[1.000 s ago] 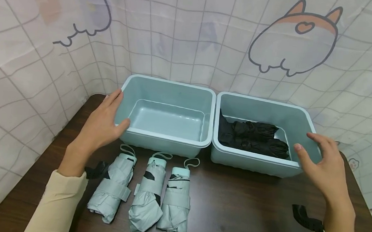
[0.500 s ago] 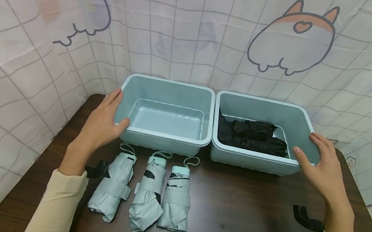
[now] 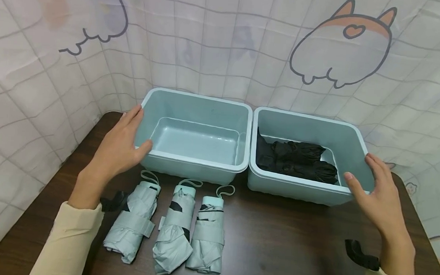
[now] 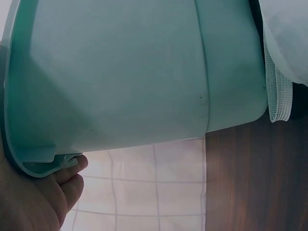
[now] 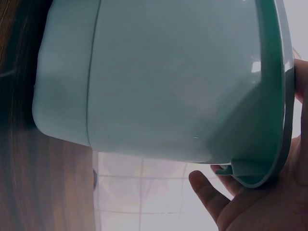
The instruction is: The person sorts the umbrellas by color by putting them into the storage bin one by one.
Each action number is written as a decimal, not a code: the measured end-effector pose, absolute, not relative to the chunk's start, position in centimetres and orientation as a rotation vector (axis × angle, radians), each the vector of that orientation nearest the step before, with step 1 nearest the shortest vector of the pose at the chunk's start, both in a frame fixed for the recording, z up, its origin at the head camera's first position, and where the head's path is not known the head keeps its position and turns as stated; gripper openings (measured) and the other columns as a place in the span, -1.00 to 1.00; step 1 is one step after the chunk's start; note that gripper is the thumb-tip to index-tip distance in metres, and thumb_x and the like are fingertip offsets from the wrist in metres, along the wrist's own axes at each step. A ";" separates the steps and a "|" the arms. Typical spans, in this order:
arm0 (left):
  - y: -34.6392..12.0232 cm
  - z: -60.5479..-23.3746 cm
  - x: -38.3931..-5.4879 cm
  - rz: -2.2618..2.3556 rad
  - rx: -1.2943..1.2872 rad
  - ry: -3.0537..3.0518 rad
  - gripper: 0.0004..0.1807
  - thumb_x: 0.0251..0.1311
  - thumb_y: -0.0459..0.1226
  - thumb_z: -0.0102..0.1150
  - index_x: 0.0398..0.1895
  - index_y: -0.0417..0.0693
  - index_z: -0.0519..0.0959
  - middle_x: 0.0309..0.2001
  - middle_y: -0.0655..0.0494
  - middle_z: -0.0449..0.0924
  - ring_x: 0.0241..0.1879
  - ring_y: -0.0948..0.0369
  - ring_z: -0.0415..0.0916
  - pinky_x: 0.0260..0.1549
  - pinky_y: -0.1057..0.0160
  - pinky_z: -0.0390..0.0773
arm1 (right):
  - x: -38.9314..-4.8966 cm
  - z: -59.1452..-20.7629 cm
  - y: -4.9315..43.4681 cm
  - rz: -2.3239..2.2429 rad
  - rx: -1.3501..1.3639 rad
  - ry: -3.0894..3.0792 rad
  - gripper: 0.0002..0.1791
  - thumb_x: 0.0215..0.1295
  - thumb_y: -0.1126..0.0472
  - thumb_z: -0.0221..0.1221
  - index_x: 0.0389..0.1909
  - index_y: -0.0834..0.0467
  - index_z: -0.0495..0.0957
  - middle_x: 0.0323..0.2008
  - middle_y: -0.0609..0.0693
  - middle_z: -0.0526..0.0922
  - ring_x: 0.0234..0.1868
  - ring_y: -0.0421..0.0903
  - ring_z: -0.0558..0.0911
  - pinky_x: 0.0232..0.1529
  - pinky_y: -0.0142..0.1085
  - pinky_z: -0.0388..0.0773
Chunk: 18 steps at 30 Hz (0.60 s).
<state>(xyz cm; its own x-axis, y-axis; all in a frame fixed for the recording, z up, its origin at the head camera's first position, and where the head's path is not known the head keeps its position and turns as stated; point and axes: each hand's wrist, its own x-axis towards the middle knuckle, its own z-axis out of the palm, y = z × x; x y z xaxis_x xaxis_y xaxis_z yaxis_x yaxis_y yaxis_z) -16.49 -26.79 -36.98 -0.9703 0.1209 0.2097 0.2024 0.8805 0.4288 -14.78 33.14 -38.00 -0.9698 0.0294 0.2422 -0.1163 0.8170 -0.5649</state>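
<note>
Backdrop: gridded cloth (image 3: 217,61) is hanging behind a dark worktop (image 3: 274,241).
Bins: left bin (image 3: 188,167) and right bin (image 3: 296,188) are standing side by side, the latter holding black bundles (image 3: 298,151).
Left grip (image 3: 118,150): resting wide against the left bin's outer end.
Right grip (image 3: 379,197): resting wide against the right bin's.
Umbrellas (image 3: 174,240): three, folded, are lying before the left bin.

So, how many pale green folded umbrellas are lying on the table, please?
3, side by side in front of the left bin: the left umbrella, nearest the left sleeve, the middle umbrella, and the right umbrella. Others may lie out of view.
</note>
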 end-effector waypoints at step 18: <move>-26.7 -36.7 -16.0 -0.611 -0.274 -2.759 -0.14 0.37 -0.08 0.10 0.66 -0.27 0.16 0.63 -0.29 0.18 0.61 -0.37 0.11 0.58 -0.36 0.14 | -15.0 -38.2 33.6 0.826 0.159 -2.749 -0.17 0.49 0.04 0.08 0.68 0.24 0.09 0.69 0.27 0.09 0.49 0.62 0.27 0.31 0.64 0.20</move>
<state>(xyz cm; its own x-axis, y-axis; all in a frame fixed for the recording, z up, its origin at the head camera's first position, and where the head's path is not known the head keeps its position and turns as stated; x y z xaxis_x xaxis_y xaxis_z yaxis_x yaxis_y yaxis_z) -15.95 -26.74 -36.72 -0.9365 0.1194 0.3298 0.2475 0.8912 0.3801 -15.01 33.64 -38.16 -0.9586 -0.0281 0.2833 -0.1795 0.8320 -0.5249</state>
